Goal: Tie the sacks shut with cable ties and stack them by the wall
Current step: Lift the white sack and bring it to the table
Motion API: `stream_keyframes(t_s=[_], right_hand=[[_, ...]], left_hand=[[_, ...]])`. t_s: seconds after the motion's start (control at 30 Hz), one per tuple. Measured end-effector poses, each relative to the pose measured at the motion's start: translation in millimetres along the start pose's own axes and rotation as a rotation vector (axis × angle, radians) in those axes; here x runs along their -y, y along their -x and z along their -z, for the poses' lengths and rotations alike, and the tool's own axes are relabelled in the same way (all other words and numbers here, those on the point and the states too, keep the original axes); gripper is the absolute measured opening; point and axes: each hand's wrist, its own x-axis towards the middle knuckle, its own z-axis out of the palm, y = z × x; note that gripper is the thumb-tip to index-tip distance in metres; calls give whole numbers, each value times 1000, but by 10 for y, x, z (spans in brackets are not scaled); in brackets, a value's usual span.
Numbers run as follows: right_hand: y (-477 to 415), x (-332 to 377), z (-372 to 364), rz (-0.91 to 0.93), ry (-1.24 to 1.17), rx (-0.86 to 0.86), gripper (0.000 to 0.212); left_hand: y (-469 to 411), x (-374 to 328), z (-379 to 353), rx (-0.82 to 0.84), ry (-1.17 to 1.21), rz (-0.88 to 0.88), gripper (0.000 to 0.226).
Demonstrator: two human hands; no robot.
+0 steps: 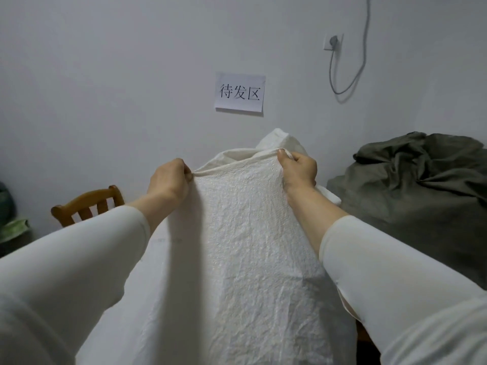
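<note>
Both my hands pinched on the rim of the white sack (pixel 237 233), held up in front of me w/ the mouth stretched between them. Left hand (pixel 168 180) at 9 o'clock of the opening, right hand (pixel 299 168) at 3. Paper sign (pixel 239 92) on the wall at 12. Dark green sack (pixel 419 185) at 3, wooden chair (pixel 87 204) at 9.

Crinkled white woven sack (pixel 237 246)
</note>
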Motion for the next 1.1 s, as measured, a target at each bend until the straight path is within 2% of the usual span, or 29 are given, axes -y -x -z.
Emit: stream_keyframes(t_s=[0.2, 0.3, 0.43, 0.53, 0.67, 0.77, 0.9, 1.0, 1.1], right_hand=[[185, -94, 67, -24, 83, 12, 48], [250, -102, 86, -39, 110, 32, 38], [369, -266, 157, -80, 144, 125, 32], [466, -363, 238, -111, 116, 187, 42], [523, -368, 344, -155, 124, 212, 39], [589, -463, 436, -187, 149, 210, 21], [638, -625, 620, -237, 152, 159, 32], [619, -727, 710, -275, 149, 141, 20], [563, -793, 754, -270, 168, 151, 22]], left_hand=[[203, 118, -62, 87, -22, -15, 20], [262, 201, -89, 113, -25, -16, 19], [394, 375, -172, 196, -41, -39, 18], [542, 491, -292, 256, -8, -68, 17], [646, 524, -396, 356, 34, -60, 20], [756, 487, -454, 446, 147, -10, 33], [945, 366, -550, 599, 264, -19, 65], [1007, 319, -714, 592, 126, -112, 65], [1051, 301, -836, 541, 111, -108, 62]])
